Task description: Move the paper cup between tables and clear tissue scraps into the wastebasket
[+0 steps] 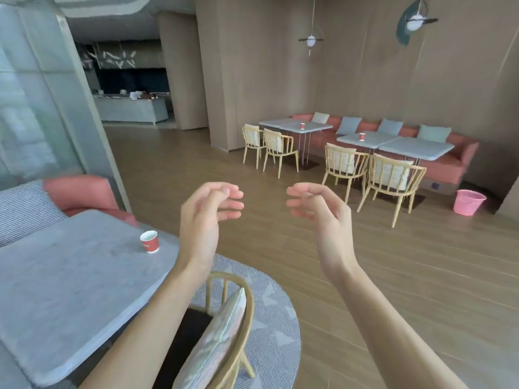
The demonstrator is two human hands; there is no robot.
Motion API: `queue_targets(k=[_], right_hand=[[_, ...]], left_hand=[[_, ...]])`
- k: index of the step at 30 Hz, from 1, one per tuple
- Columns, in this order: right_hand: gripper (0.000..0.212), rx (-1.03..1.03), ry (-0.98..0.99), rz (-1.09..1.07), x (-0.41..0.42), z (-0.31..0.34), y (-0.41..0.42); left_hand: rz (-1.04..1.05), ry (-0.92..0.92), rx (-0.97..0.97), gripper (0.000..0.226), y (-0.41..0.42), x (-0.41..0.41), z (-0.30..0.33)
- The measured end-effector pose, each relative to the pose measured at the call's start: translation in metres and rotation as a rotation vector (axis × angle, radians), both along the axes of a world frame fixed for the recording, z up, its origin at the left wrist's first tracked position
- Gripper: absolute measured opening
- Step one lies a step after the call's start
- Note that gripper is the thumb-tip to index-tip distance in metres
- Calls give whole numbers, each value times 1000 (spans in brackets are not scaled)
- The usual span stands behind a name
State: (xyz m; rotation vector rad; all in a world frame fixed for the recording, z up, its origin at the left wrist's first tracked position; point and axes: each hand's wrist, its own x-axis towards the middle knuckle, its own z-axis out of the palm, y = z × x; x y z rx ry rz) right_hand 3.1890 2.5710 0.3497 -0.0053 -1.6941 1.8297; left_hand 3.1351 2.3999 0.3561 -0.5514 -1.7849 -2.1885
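A red paper cup stands upright near the right corner of the grey table at my lower left. My left hand hovers just right of that corner, fingers loosely curled and holding nothing. My right hand faces it over the wooden floor, also loosely curled and holding nothing. Two more red cups stand on far tables, one on the left far table, one on the right far table. A pink wastebasket sits on the floor at the far right. No tissue scraps show.
A wooden chair with a cushion stands below my left arm on a round grey rug. Several wooden chairs line the far tables, backed by a pink bench sofa. Wooden floor stretches between. A glass partition rises at left.
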Motion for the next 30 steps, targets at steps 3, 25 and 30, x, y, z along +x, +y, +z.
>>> queue_targets(k=[3,25,30], right_hand=[[32,11,-38,124,-71,7,33],[24,11,-217,879,-547,-63,-57],[16,34,-212,1105,-620,-87,-129]], left_hand=[[106,-10,20,24,20,-52,10],[912,-281,251,21,-32,-382,-85],[1181,-340,219,22,-80,-405,-101]])
